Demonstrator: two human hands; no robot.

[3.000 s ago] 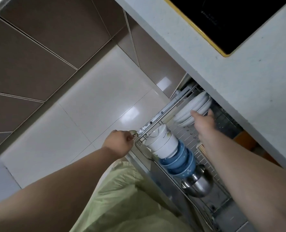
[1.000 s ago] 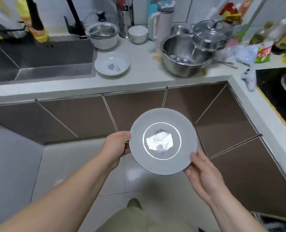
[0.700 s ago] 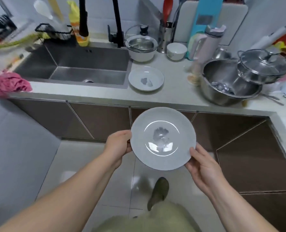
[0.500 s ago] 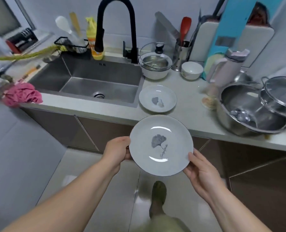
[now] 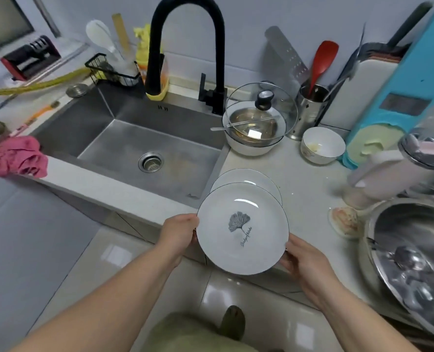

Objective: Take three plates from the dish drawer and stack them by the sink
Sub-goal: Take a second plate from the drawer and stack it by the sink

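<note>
Held plate [image 5: 242,228]: round, glossy white ceramic with a thin dark rim line; grey ginkgo-leaf print at centre with a line of script under it, too small to read. Left hand [image 5: 176,236] grips the plate's left rim, thumb on top, the other fingers underneath and out of sight; right hand [image 5: 303,261] cups the lower-right rim, fingers close together under the edge, thumb at the rim. The plate is tilted toward the camera, over the front edge of the counter [image 5: 307,189]; whether it touches the second plate [image 5: 246,176] behind it, cannot tell.

Second plate: same white glaze and dark rim, lying flat on the pale speckled counter just right of the sink [image 5: 144,146]; only its far arc shows.

Sink: brushed steel, rectangular, round drain in the middle; black gooseneck faucet [image 5: 185,47] behind it. Pink cloth [image 5: 16,158] bunched on the counter at the sink's left corner.

Back of counter: white pot [image 5: 254,133] with a steel insert and a tilted glass lid, just behind the second plate; small white bowl [image 5: 322,144] to its right; steel utensil holder [image 5: 309,110] with a red spatula. Large steel bowl [image 5: 413,255] at right edge, well apart from the plates.

Open counter: a bare strip between the second plate and the large steel bowl.
</note>
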